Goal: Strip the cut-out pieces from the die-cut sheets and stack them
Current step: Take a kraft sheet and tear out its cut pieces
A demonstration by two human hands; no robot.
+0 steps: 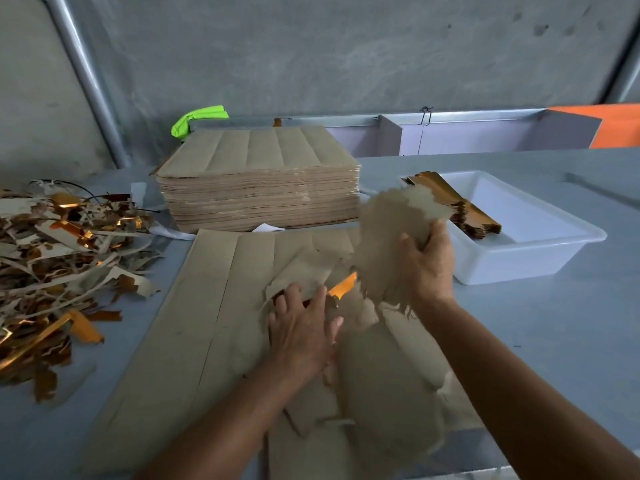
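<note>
A brown die-cut sheet (214, 306) lies flat on the grey table in front of me, scored into long strips. My left hand (301, 327) presses down on it with straight fingers, beside a torn spot where orange-gold foil (344, 284) shows. My right hand (429, 265) is raised above the sheet and grips a blurred bundle of brown card (391, 237) pulled up from it. Behind stands a tall stack of die-cut sheets (259, 181). A few gold-faced cut-out pieces (460, 206) lie stacked in a white plastic tray (540, 258) at the right.
A heap of brown and gold waste strips (62, 265) covers the table's left side. A bright green cloth (199, 121) lies behind the stack. An orange surface (616, 126) and a metal rail run along the back wall. A slanted metal pipe (86, 77) rises at the left.
</note>
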